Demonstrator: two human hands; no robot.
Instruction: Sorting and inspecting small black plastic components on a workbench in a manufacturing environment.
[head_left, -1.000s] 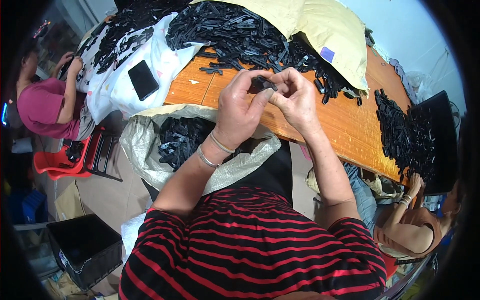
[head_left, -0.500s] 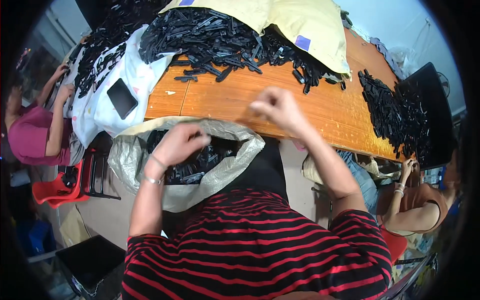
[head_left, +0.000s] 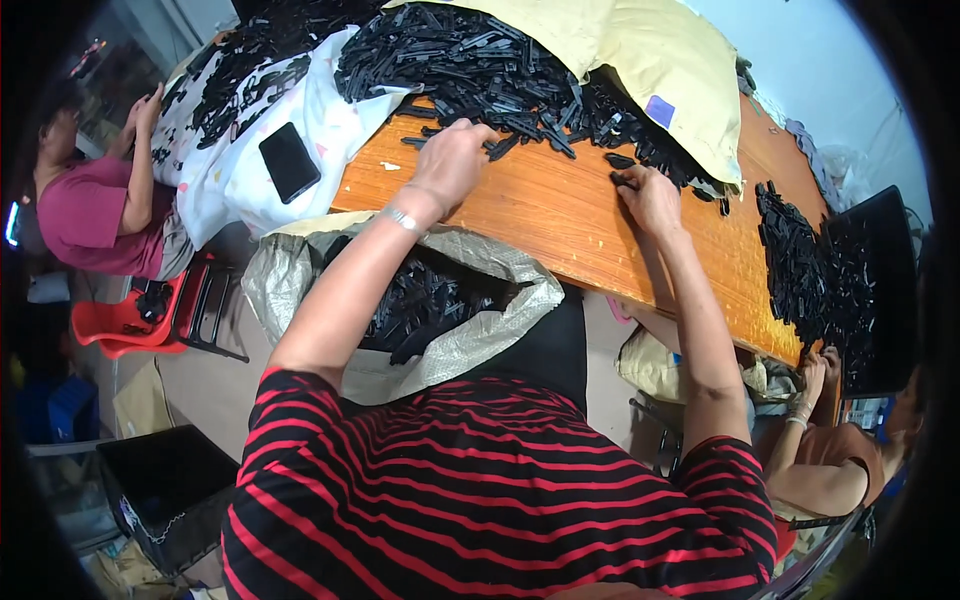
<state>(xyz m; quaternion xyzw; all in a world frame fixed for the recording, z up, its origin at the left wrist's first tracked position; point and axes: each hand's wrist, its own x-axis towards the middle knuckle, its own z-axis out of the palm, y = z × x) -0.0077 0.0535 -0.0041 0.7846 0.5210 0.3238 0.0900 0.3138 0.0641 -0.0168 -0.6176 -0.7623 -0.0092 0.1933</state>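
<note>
At the far edge of the orange wooden table (head_left: 560, 215), both of the person's hands reach into the near fringe of a big heap of black plastic strips (head_left: 480, 70) that spills off a yellow sack (head_left: 650, 50).

From where I stand, the left hand (head_left: 452, 160) lies palm down with its fingers curled over a few loose strips right at the heap's near edge; the strips under it are mostly covered, so I cannot tell whether it is pinching one or only raking at them. The right hand (head_left: 650, 198) sits further along the table, its fingers (head_left: 622, 180) pressed together on a single small black piece at the heap's fringe, touching it. That piece lies just beyond the fingertips, toward the heap, and its long axis looks to run roughly across the table, though it is too small to be sure. Of the two, the right hand seems nearer to a cleanly separated piece; the left is buried deeper in the tangle.

Below the table edge, between the person's knees and the left forearm, an open woven bag (head_left: 470, 330) holds more black strips. A black phone (head_left: 289, 161) lies on a white cloth (head_left: 235, 185) to the left, well apart from either hand. Other people sit working at both sides.
</note>
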